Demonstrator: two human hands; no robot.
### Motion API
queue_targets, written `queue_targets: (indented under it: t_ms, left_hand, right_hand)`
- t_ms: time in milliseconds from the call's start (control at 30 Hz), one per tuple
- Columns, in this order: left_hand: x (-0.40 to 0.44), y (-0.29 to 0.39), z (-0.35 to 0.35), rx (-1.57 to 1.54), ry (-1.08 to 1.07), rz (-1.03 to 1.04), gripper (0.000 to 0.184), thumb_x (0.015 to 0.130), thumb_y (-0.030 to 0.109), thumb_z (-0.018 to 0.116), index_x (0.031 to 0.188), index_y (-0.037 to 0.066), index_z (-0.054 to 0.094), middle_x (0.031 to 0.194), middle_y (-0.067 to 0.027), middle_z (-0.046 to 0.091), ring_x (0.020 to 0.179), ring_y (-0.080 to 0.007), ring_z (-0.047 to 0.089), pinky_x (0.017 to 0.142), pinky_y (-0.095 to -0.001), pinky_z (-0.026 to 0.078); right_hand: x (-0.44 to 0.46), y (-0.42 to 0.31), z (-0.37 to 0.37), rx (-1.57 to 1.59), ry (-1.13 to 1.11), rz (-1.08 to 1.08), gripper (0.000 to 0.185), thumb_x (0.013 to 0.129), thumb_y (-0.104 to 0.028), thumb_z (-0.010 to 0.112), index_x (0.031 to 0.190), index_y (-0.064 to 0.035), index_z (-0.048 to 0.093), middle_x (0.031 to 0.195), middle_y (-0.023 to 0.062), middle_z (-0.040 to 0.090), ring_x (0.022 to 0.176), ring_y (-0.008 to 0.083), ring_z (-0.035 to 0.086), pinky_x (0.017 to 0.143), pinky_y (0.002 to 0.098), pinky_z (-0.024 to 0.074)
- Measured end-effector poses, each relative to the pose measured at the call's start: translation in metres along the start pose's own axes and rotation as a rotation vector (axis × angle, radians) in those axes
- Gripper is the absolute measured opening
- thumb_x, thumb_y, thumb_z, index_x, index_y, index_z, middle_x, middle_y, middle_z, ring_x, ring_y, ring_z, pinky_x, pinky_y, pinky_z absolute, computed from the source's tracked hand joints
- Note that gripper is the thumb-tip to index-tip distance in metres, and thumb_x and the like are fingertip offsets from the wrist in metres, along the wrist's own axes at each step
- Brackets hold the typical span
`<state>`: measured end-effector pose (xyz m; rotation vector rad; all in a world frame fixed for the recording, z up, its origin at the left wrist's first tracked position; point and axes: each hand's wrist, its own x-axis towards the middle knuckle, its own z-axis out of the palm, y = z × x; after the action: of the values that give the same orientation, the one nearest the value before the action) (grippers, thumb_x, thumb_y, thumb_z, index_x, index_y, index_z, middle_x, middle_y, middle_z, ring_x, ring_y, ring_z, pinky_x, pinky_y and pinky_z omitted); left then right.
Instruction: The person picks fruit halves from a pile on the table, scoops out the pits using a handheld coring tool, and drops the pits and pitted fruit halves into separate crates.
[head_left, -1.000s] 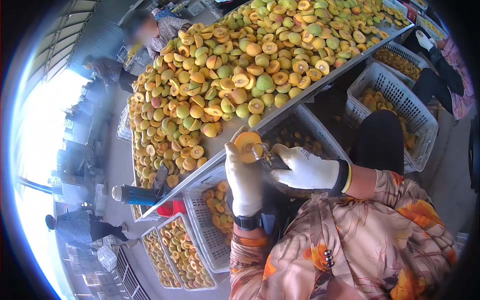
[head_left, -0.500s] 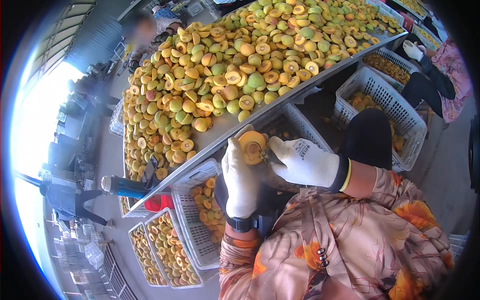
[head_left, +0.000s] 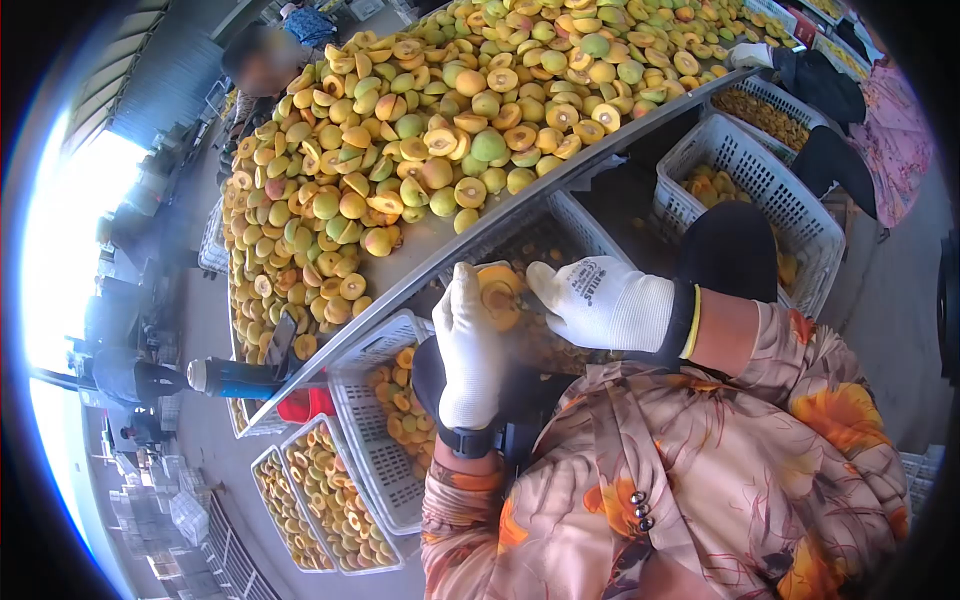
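Note:
My left hand (head_left: 470,345), in a white glove, is closed around a halved stone fruit that looks like an apricot half (head_left: 500,297). Its orange cut face is turned up toward me and is a little blurred. Close by on the right is my right hand (head_left: 600,302), also gloved in white, with thumb and fingers drawn together. A small gap separates its fingertips from the fruit. Whatever those fingers hold is hidden. Both hands are over my lap, just below the edge of the metal table (head_left: 405,268), beside a crate (head_left: 585,228) under that edge.
Halved fruit (head_left: 430,140) lies heaped on the table. Crates of fruit stand left (head_left: 375,430) and right (head_left: 760,180) of my knees, with fruit trays (head_left: 335,500) on the floor. A blue flask (head_left: 235,378) and phone (head_left: 282,338) are at the table corner. A co-worker's gloved hand (head_left: 750,55) touches the far right edge.
My right hand has drawn slightly away from the apricot half, which stays in my left hand. The view has shifted a little. The co-worker's gloved hand has moved to the table edge.

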<state>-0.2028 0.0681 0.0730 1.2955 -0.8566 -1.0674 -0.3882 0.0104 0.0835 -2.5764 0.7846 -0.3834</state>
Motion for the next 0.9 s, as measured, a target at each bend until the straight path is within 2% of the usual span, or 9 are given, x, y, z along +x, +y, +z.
queue_targets:
  t_ms: [233,300,433,467,600,633,700,733,900]
  left_hand:
    - [0.008,0.005,0.003,0.01,-0.054,-0.12,0.055,0.104,0.05,0.055,0.105,-0.002,0.072,0.085,-0.0073,0.069,0.072,-0.0144,0.064,0.059,-0.0265,0.051]
    - [0.025,0.008,-0.013,0.429,-0.332,0.0,0.052,0.106,0.047,0.055,0.1,-0.002,0.071,0.085,-0.0035,0.067,0.072,-0.0111,0.059,0.059,-0.0261,0.047]
    - [0.035,0.018,-0.01,0.451,-0.438,-0.312,0.051,0.105,0.046,0.058,0.098,-0.003,0.069,0.085,-0.0001,0.066,0.071,-0.0097,0.055,0.057,-0.0274,0.044]
    - [0.042,0.013,-0.019,0.421,-0.444,-0.328,0.058,0.102,0.052,0.06,0.113,-0.005,0.067,0.09,-0.0027,0.067,0.076,-0.0112,0.058,0.064,-0.028,0.049]
    - [0.026,-0.024,-0.011,0.159,-0.14,0.217,0.079,0.096,0.062,0.063,0.139,-0.004,0.056,0.104,-0.0108,0.07,0.09,-0.0139,0.062,0.083,-0.0268,0.052]
    - [0.021,-0.034,-0.002,0.071,-0.079,0.343,0.069,0.102,0.056,0.057,0.135,-0.004,0.058,0.108,-0.0129,0.069,0.096,-0.0178,0.065,0.082,-0.0267,0.053]
    - [0.016,-0.046,0.011,-0.06,0.177,0.308,0.062,0.103,0.052,0.058,0.125,-0.006,0.061,0.104,-0.0151,0.071,0.089,-0.021,0.068,0.078,-0.0306,0.055]
    - [0.016,-0.046,0.012,-0.11,0.185,0.237,0.059,0.103,0.05,0.058,0.121,-0.006,0.063,0.101,-0.0158,0.071,0.085,-0.0217,0.068,0.076,-0.0317,0.056]
    - [0.021,-0.04,0.011,-0.211,0.179,0.082,0.049,0.101,0.045,0.064,0.107,-0.003,0.07,0.088,-0.0154,0.075,0.07,-0.0173,0.068,0.062,-0.028,0.053]
  right_hand:
    - [0.001,0.002,-0.017,-0.058,-0.177,0.041,0.029,0.095,-0.017,0.058,0.113,0.006,0.058,0.088,0.0239,0.072,0.085,0.0399,0.072,0.073,0.0497,0.0574]
    - [0.002,0.013,-0.012,-0.008,-0.265,0.023,0.029,0.092,-0.018,0.059,0.109,0.0059,0.06,0.091,0.0254,0.071,0.088,0.0404,0.072,0.076,0.0497,0.0572]
    - [0.009,0.026,-0.007,0.127,-0.364,0.06,0.031,0.089,-0.019,0.06,0.107,0.0065,0.058,0.088,0.0264,0.071,0.087,0.042,0.072,0.074,0.0509,0.0559]
    - [0.012,0.027,-0.008,0.16,-0.379,0.073,0.031,0.089,-0.019,0.06,0.107,0.0067,0.058,0.087,0.0264,0.071,0.086,0.0425,0.072,0.073,0.0514,0.0555]
    - [0.019,0.028,0.009,0.477,-0.318,0.217,0.038,0.088,-0.02,0.066,0.114,0.0064,0.061,0.094,0.0276,0.072,0.091,0.041,0.072,0.08,0.046,0.0557]
    - [0.02,0.026,0.021,0.617,-0.344,0.282,0.043,0.087,-0.022,0.068,0.12,0.0065,0.061,0.097,0.0281,0.073,0.092,0.0388,0.072,0.083,0.0443,0.0553]
    - [0.019,0.021,0.04,0.796,-0.36,0.271,0.034,0.088,-0.022,0.069,0.109,0.0047,0.064,0.082,0.0197,0.072,0.075,0.0294,0.072,0.07,0.0409,0.056]
    - [0.016,0.001,0.01,0.984,-0.469,0.485,0.024,0.089,-0.022,0.069,0.094,0.0009,0.065,0.067,0.0086,0.064,0.055,0.0175,0.061,0.052,0.0339,0.0492]
    - [0.016,0.009,0.015,1.16,-0.584,0.524,0.023,0.09,-0.023,0.068,0.083,-0.0022,0.063,0.061,0.0014,0.057,0.048,0.0108,0.052,0.045,0.0285,0.0392]
